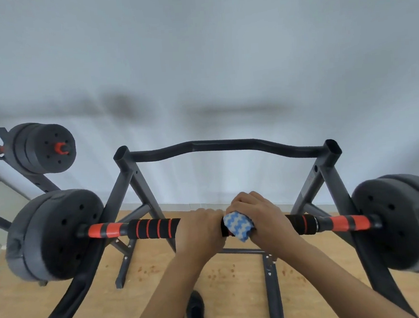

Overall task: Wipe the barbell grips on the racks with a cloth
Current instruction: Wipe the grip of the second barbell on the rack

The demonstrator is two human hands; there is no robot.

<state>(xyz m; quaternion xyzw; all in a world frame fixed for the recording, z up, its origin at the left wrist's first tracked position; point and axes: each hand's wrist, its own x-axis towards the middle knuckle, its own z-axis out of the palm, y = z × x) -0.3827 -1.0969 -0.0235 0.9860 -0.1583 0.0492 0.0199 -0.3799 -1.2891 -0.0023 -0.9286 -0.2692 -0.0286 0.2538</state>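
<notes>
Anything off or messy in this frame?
Small reddish-brown specks are scattered on the wooden floor under the rack, like crumbs or stains. Otherwise normal: left hand grips the barbell, right hand holds the blue-white cloth around it.

Dark metal rack on wooden floor, barbell resting across it

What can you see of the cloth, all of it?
The cloth is small, with a blue and white wavy zigzag pattern, and looks like soft woven or knit fabric. It is bunched and wrapped over the barbell's black foam grip near the bar's middle. The right hand grips it around the bar, covering its far side; a corner pokes out below the bar. The left hand grips the bar right beside it.
</notes>
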